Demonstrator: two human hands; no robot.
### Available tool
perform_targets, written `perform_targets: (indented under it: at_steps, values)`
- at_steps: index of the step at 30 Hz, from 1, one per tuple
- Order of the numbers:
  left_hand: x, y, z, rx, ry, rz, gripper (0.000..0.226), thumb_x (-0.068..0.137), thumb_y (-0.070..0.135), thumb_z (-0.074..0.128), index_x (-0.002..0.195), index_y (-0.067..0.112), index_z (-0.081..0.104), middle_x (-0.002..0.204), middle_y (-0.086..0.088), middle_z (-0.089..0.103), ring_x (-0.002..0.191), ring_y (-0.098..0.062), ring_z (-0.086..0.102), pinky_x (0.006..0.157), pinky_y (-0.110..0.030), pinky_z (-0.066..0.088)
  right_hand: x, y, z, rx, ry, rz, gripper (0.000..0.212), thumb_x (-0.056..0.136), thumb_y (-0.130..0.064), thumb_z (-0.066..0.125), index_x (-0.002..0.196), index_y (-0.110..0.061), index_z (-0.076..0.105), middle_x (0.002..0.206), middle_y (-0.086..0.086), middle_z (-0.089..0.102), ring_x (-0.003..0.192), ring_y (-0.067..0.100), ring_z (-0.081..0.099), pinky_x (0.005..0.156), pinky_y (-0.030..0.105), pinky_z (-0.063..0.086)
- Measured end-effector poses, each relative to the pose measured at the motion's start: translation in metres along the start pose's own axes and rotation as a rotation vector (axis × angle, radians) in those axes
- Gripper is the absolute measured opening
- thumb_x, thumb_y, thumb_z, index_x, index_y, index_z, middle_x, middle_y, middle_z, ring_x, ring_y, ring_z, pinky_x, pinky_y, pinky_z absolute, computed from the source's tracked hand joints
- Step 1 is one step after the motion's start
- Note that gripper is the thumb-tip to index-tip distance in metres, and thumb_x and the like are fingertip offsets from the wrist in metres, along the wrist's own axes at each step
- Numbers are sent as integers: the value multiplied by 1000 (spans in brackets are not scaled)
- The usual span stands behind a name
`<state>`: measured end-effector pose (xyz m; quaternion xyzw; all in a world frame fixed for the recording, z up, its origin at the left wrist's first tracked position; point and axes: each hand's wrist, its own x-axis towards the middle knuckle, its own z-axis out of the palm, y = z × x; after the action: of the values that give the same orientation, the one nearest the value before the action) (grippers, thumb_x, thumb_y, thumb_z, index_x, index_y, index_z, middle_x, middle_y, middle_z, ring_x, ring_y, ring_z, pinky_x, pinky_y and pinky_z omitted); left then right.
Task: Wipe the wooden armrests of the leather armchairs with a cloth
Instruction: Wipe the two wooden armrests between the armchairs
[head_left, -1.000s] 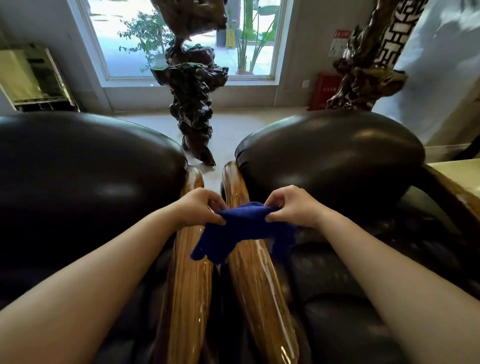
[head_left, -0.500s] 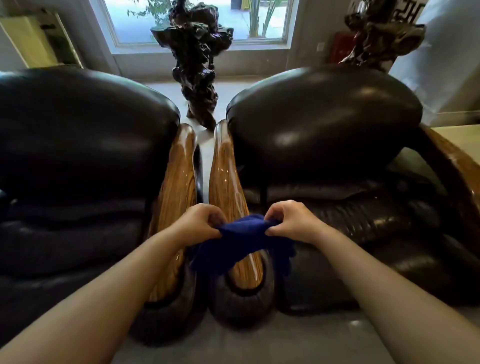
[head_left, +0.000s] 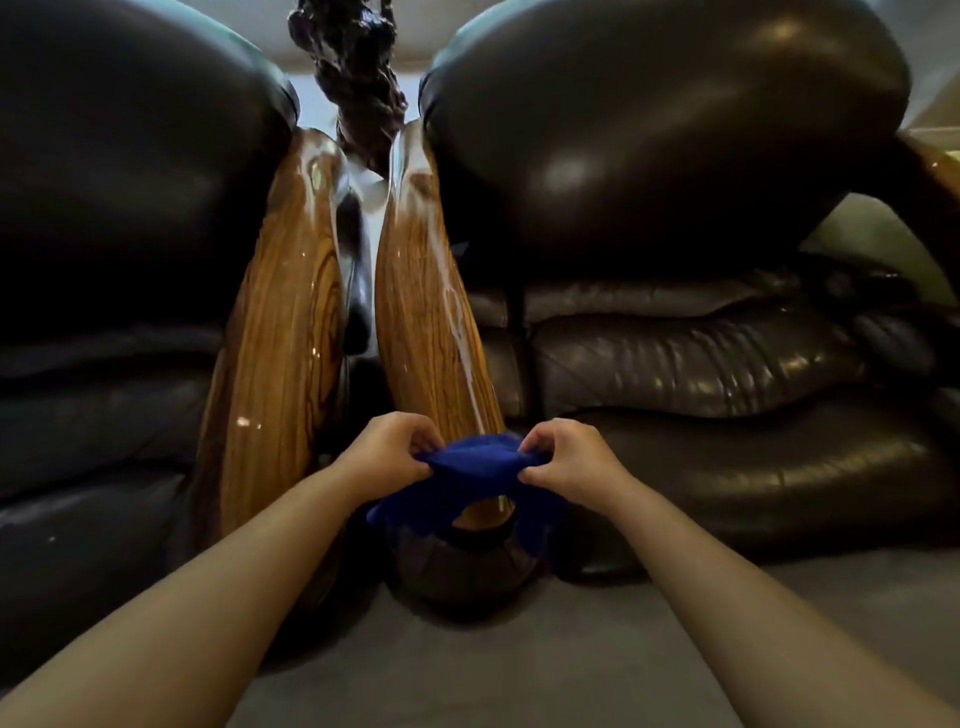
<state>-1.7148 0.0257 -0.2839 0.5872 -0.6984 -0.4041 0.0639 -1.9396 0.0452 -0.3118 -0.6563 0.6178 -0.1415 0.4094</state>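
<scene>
Two dark leather armchairs stand side by side, the left armchair (head_left: 130, 208) and the right armchair (head_left: 675, 218). Between them run two glossy wooden armrests, the left one (head_left: 280, 322) and the right one (head_left: 431, 312). A blue cloth (head_left: 478, 467) is draped over the front end of the right armrest. My left hand (head_left: 387, 449) pinches its left edge and my right hand (head_left: 566, 457) pinches its right edge. The cloth's ends hang down on both sides of the armrest tip.
A dark gnarled wooden sculpture (head_left: 358, 67) stands behind the gap between the chairs. Grey floor (head_left: 519, 665) lies in front of the chairs. Another wooden armrest (head_left: 935, 171) shows at the far right edge.
Both hands have drawn the cloth along the right armrest from near the backrest down to its front tip. The view has pulled back and tilted down.
</scene>
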Motion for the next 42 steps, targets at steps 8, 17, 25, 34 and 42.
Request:
perform_targets:
  at_steps: [8,17,25,34,42]
  values:
    - [32,-66,58,-54,142,-60,34,75,-1,63,95,26,62,98,8,61,94,-7,58,76,-18,44,20,39,62,162,76,48,39,72,-20,76,105,-31,58,105,-11,50,91,4,55,71,13,45]
    - [28,-75,136,-26,599,69,58,91,41,25,143,30,2,155,11,-3,143,-4,-7,117,-32,0,21,42,140,-11,734,104,61,91,-48,25,145,-33,2,157,-2,2,144,16,5,115,42,10]
    - [73,-84,157,29,668,119,58,93,35,20,143,24,-8,154,6,-7,143,-7,-9,118,-40,0,69,55,153,-69,764,32,62,92,-45,25,146,-28,0,157,2,-3,145,21,2,115,46,21]
    - [120,-77,103,25,743,79,57,93,30,20,143,17,-3,154,3,-2,144,-10,-5,119,-35,-1,138,22,112,-275,693,-25,64,92,-45,25,148,-25,2,158,8,1,145,24,3,111,50,31]
    - [182,-62,21,115,716,18,57,92,33,18,143,17,0,154,4,-3,144,-10,-4,117,-40,5,221,-24,66,-298,666,-44,66,90,-45,26,147,-27,-4,158,9,-1,145,25,6,111,47,31]
